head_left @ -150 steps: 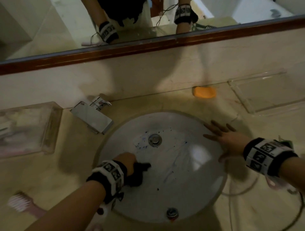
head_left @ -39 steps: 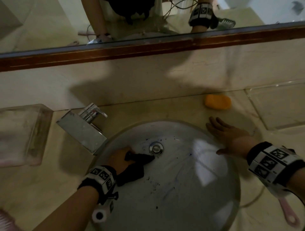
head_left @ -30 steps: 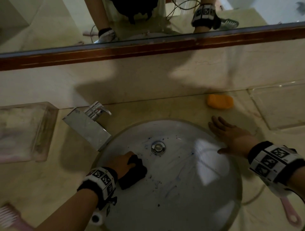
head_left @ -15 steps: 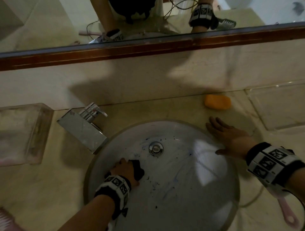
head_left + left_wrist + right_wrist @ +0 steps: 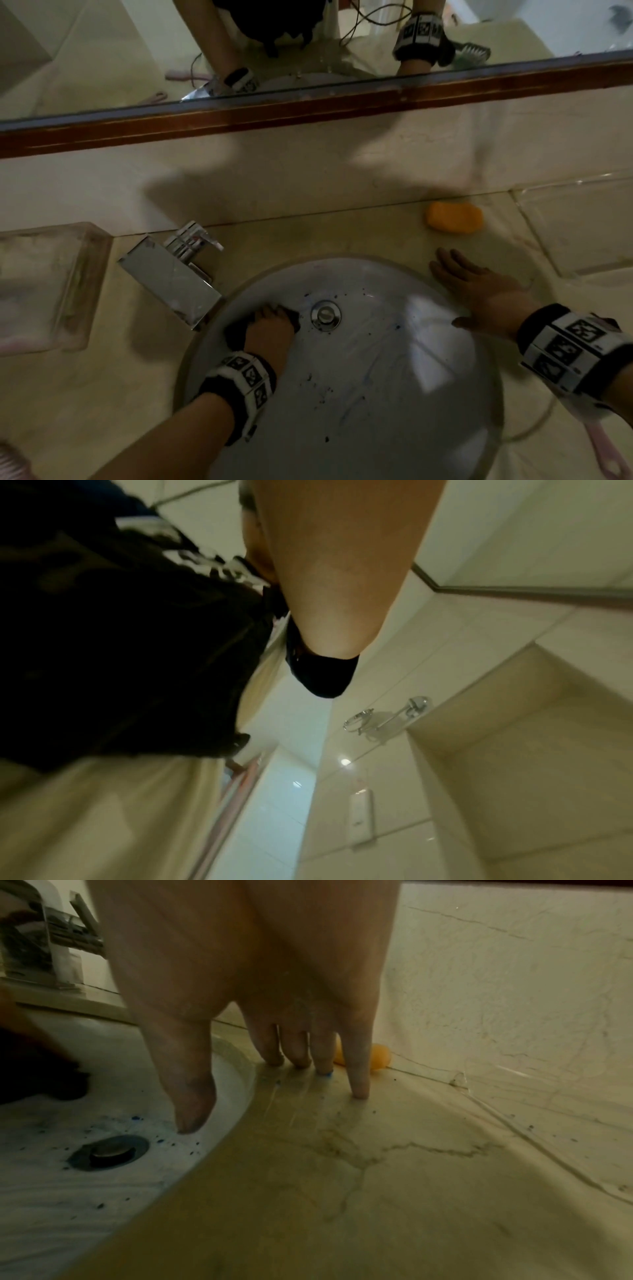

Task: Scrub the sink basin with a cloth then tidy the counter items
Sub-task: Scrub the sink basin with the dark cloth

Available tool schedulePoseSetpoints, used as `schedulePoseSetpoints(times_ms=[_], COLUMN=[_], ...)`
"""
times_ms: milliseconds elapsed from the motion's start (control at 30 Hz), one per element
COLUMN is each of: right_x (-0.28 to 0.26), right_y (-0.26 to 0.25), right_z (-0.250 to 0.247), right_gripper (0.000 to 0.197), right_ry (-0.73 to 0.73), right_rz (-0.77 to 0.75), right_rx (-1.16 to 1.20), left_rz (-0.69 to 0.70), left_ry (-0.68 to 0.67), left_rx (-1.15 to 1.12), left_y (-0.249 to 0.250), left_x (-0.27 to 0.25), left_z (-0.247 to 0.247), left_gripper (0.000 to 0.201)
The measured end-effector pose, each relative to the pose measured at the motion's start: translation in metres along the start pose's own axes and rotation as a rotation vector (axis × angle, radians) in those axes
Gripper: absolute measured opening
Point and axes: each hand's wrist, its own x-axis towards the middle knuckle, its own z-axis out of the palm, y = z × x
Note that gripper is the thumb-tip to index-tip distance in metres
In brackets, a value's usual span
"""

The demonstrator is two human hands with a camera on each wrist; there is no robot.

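The round white sink basin (image 5: 394, 394) carries dark specks and faint blue streaks around its metal drain (image 5: 325, 314). My left hand (image 5: 272, 325) is inside the basin just left of the drain, gripping a black cloth (image 5: 234, 334) and pressing it on the basin wall below the faucet. My right hand (image 5: 476, 291) lies flat on the counter at the basin's right rim. In the right wrist view its fingers (image 5: 298, 1053) are straight on the counter, the thumb reaches over the basin (image 5: 85, 1191), and the cloth (image 5: 41, 1074) shows at far left. The left wrist view shows neither hand nor cloth.
A chrome faucet (image 5: 171, 277) stands at the basin's back left. An orange soap bar (image 5: 454, 217) lies by the wall. Clear trays sit at the left (image 5: 44, 287) and right (image 5: 582, 233). A pink brush (image 5: 10, 462) and a pink handle (image 5: 606, 455) lie near the front edge.
My left hand has rubbed the cloth back and forth on the basin's left side and now sits farther back, close to the drain. The right hand has stayed flat on the counter.
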Motion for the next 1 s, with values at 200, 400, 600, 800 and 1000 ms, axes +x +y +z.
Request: schedulePoseSetpoints(times_ms=[200,400,600,800,1000], right_x=[0.001,0.003,0.003,0.0,0.001], right_y=[0.001,0.002,0.002,-0.002,-0.003], right_z=[0.0,-0.001,-0.001,-0.004,-0.004], right_gripper=[0.1,0.099,0.102,0.101,0.102], right_ry=[-0.008,-0.028,-0.027,-0.042,-0.033], right_rz=[-0.016,-0.016,-0.014,0.003,0.006], right_rx=[-0.001,0.0,0.003,0.0,-0.009], left_rz=[0.134,0.059,0.077,0.232,0.162], left_ry=[-0.068,-0.318,-0.259,-0.532,-0.096], left_rx=[0.043,0.066,0.061,-0.248,0.014], left_y=[-0.011,0.011,0.034,0.02,0.008], left_x=[0.021,0.014,-0.006,-0.01,0.004], left_z=[0.021,0.054,0.053,0.04,0.001], left_gripper=[0.073,0.054,0.072,0.023,0.035])
